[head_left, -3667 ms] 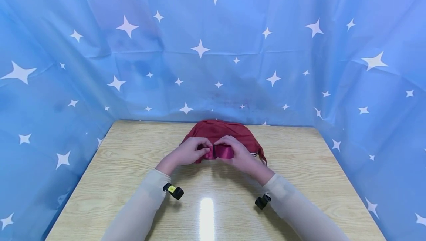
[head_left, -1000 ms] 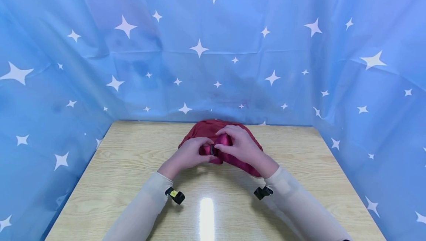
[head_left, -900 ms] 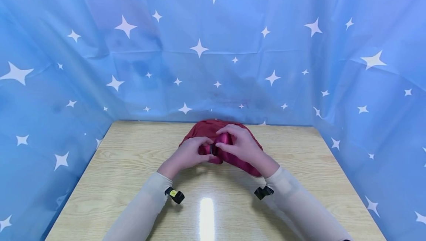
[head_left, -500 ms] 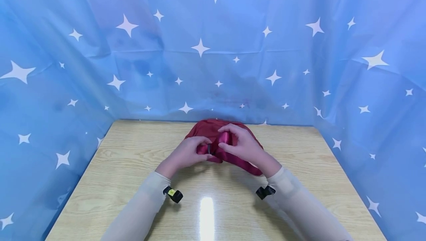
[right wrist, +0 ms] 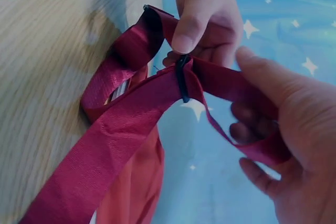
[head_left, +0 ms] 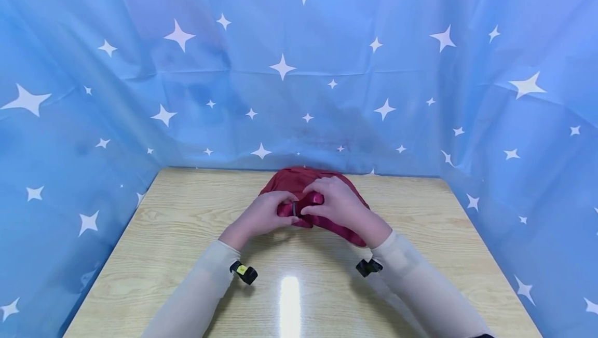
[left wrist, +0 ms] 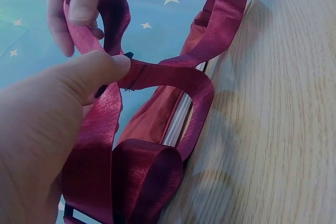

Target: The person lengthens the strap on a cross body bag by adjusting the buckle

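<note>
Head view: left hand [head_left: 265, 214] pinches a crimson strap [right wrist: 121, 132] at its black buckle [right wrist: 182, 80], while the right hand [head_left: 342, 204] grips the strap's loop [right wrist: 226, 81] just beside it. The strap's run between them lies left to right, buckle nearer the left fingers; beyond, a red bag [head_left: 294, 178] sits at the table's [head_left: 205, 198] far edge.

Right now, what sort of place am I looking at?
Probably a recording booth: blue star-print fabric hangs around three sides of a wood-grain table, and black wrist-worn devices hint at filming.
</note>
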Motion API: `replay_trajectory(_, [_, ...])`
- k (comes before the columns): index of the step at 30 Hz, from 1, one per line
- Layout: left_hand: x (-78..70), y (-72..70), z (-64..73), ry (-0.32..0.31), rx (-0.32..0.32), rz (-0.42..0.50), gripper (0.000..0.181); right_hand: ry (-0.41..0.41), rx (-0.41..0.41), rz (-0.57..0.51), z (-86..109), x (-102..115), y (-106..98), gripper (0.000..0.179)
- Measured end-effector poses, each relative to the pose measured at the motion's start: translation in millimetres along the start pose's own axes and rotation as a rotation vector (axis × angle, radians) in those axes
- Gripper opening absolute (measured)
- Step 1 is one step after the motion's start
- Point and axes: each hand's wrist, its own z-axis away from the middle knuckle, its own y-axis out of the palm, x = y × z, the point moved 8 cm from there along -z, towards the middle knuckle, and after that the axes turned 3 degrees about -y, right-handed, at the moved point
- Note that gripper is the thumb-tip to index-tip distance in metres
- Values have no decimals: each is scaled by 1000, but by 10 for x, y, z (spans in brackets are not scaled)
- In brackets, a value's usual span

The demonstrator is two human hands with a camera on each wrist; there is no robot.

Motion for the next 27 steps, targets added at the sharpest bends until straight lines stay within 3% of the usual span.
replay_trajectory(5, [-7, -15, 2, 11, -6, 11, 48, -8, -88, -116, 19, -37, -14, 34])
replay_trajectory(14, [25, -35, 27, -36, 6, 32, 49, 17, -261, -304, 122, -165, -50, 37])
replay_trajectory(19, [38, -38, 37, -38, 9, 37, 49, 37, -255, -379, 194, -246, 22, 44])
replay_trajectory(24, [57, -39, 40, -34, 12, 32, 50, 119, -212, -410, 287, -349, 61, 64])
replay_trajectory(27, [67, -38, 40, -37, 14, 31, 50, 179, -192, -411, 373, -446, 102, 67])
